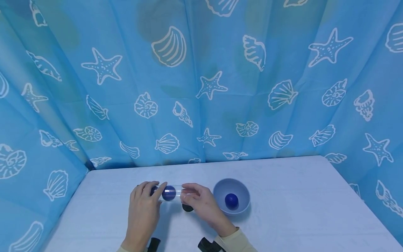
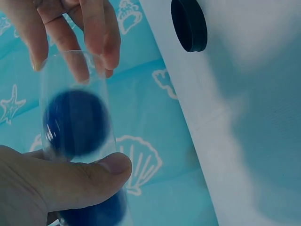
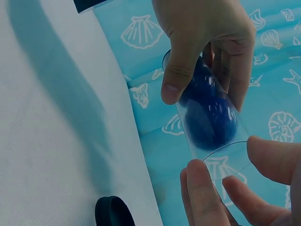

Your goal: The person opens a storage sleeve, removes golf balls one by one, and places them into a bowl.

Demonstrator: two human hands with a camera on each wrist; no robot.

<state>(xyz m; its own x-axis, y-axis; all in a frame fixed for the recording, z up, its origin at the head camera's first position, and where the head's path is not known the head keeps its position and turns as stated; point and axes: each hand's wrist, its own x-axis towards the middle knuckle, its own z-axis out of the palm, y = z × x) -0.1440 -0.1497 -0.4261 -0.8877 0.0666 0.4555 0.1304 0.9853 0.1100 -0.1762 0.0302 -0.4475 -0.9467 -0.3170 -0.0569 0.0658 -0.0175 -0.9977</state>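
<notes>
A clear plastic tube (image 1: pixel 178 189) lies nearly level above the table, with two dark blue balls (image 3: pixel 210 123) inside it. My left hand (image 1: pixel 143 206) grips its left part, thumb across the near wall and fingers behind; one ball is partly covered by this grip. At the tube's open right end, my right hand (image 1: pixel 204 206) pinches the rim, its thumb (image 3: pixel 273 157) on one side and fingertips on the other. Below that end, a black round cap (image 1: pixel 188 208) rests on the table, its hollow side showing in the left wrist view.
To the right of my right hand stands a grey-blue bowl (image 1: pixel 223 189) with one blue ball (image 1: pixel 231 201) in it. The white-covered table (image 1: pixel 299 203) ends at a blue curtain (image 1: pixel 201 115) with shell patterns. Black wrist devices (image 1: pixel 209 245) show near both wrists.
</notes>
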